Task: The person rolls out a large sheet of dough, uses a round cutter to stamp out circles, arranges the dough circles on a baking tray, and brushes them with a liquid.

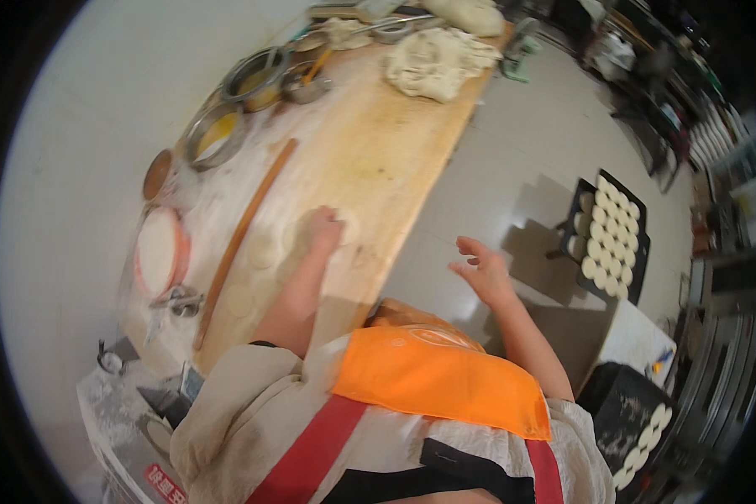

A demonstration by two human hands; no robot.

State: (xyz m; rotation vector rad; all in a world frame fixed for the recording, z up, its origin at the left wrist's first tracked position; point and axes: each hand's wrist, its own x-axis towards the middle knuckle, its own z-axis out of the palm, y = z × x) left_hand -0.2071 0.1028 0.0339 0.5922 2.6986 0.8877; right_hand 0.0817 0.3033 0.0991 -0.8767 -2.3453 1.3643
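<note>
Left hand: The left hand [324, 231] is resting low over the floured counter [365, 164], at a pale patch [351, 232] that is probably a dough round. Its fingers are curling in together; blur is hiding the tips, so whether they are clamping on dough cannot be told.

Right hand: The right hand [484, 275] is hovering past the counter edge, above the floor [512, 147]. Its fingers are standing apart, bent, and are holding nothing visible.

Workpieces: Two flat dough rounds [263, 254] [239, 301] are lying on the counter beside the left forearm, between it and the long wooden rolling pin [245, 239]. The pin is lying free of both hands.

Progress, as judged from this view: Shaping is appearing well advanced for one batch. Pale dough pieces [611, 237] are filling most of a black tray [643, 252] at the right. A second black tray [617, 412], at lower right, is carrying a line of pieces [649, 437] along one side, with much of its surface showing. The rounds on the counter are awaiting placement, it seems. A large dough mass [437, 65] is lying undivided at the far end, with another lump [470, 15] behind it; considerable portioning is therefore apparently outstanding.
</note>
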